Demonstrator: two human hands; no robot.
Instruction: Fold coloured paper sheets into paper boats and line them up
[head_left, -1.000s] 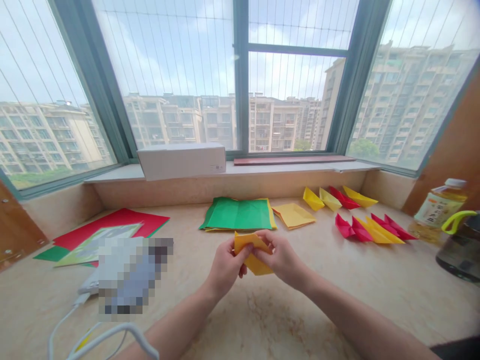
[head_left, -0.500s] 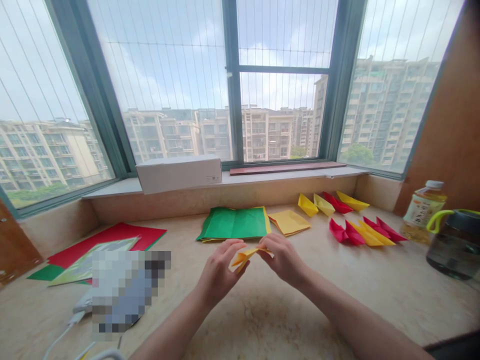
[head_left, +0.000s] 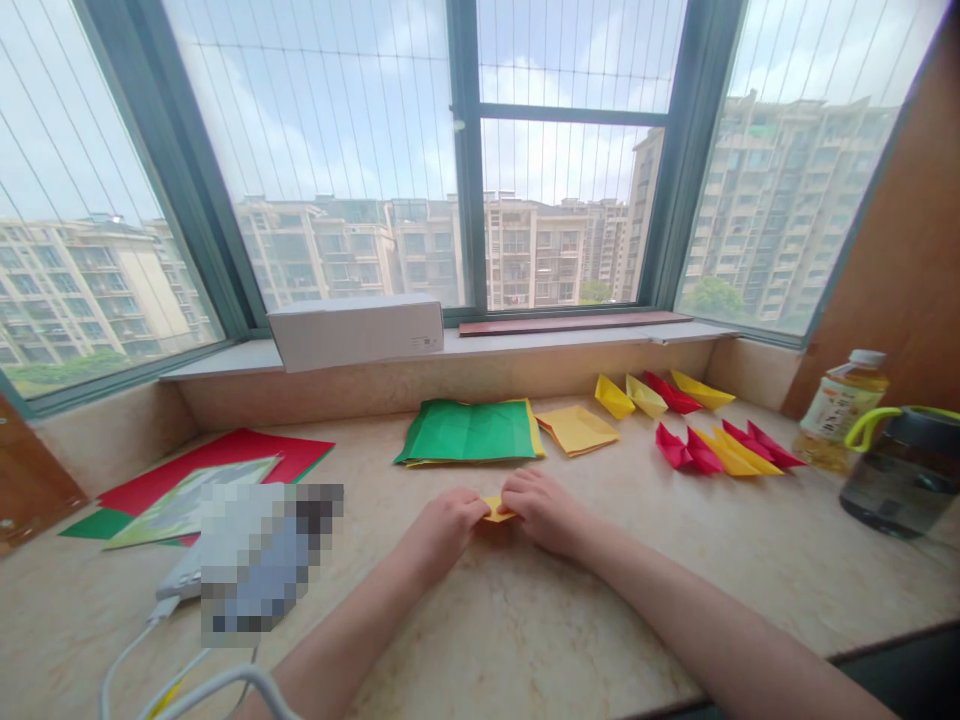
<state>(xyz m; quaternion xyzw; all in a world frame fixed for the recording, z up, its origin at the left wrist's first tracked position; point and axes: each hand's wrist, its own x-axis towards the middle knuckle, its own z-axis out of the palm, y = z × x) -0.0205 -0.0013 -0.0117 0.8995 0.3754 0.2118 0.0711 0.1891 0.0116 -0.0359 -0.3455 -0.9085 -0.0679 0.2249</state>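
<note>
**Quietly, Paper Boats (head_left: 660,394) Are Massing on a Window Counter**

Tall apartment blocks (head_left: 780,210) are standing beyond barred windows (head_left: 322,130) as a person works at a marble counter (head_left: 525,640) built in beneath the sill. A white cardboard box (head_left: 356,334) and a dark wooden board (head_left: 574,324) are sitting on the sill, out of the working area. Along the counter's left side, a red paper sheet (head_left: 217,452) is lying over a green one (head_left: 97,523), while a pixelated object (head_left: 262,555) is hiding whatever is lying beside them, its white cable (head_left: 127,660) trailing toward the person. Straight ahead, a folded green sheet (head_left: 469,432) and a folded yellow sheet (head_left: 577,430) are resting flat, apparently kept within easy reach. To the right, the boats are standing in two tidy rows, seemingly placed there to stay clear of the hands (a cooking oil bottle (head_left: 840,425) and a water jug (head_left: 900,475) are keeping to the far corner). Centre frame, the left hand (head_left: 446,525) and right hand (head_left: 544,512) are closing on a small folded yellow paper (head_left: 499,510) from either end, gripping it low over the stone, which is likely steadying them. Their fingers are hiding most of it.
</note>
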